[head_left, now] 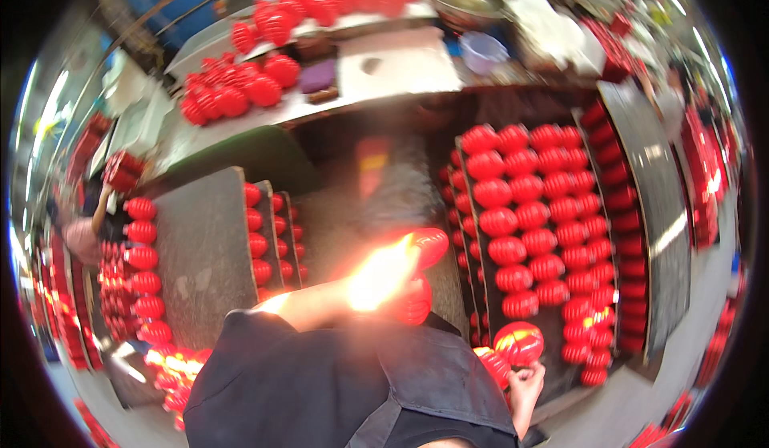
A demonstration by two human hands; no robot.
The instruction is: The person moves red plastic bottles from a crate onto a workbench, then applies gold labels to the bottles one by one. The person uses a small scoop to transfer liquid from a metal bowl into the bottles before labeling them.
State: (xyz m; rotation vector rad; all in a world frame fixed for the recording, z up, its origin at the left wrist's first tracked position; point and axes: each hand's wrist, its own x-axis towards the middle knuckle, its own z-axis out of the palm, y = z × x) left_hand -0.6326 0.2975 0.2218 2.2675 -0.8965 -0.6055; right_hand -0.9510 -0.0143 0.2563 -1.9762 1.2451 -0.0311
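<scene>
Bright glare washes out most of my left hand, which reaches across in front of my dark clothing. At its fingers are two glossy red ribbed lanterns, an upper lantern and a lower lantern; the hand appears closed on them, though its exact grip is lost in the light. Down at the right, my right hand has its fingers curled together under a shiny red lantern. A second red lantern touches it, partly hidden by my clothing.
Dark boards with rows of red lanterns stand to the right and left. Along the far side runs a worktop with piles of lanterns, a purple block and a pale basin. Another person's arm shows at far left.
</scene>
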